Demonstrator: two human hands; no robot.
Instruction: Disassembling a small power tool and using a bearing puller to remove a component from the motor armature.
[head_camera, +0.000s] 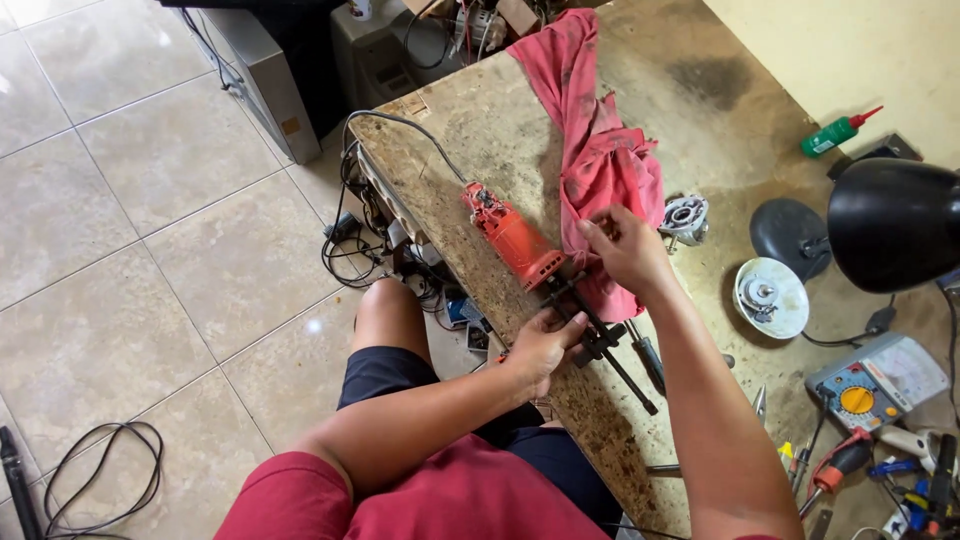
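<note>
While our left hand (545, 345) curls shut round the black puller (600, 335) at the worktop's (480, 140) near edge, our right hand (625, 250) hovers just beyond it, fingers (592, 235) half bent and pinching at the far end of that tool, where it meets the orange motor housing (512, 240). Both forearms reach forward from the lower edge of the view, the right one stretched longer. The housing lies tilted on the worktop, its grey cord (400, 125) trailing away from it toward the far corner. Just behind the housing a red rag (600, 150) lies crumpled, touching our right hand. Well to the right of the housing stand a green squeeze bottle (835, 135) with a red nozzle, a black lamp (890, 225), and a grey multimeter (875, 380) with a yellow dial.
</note>
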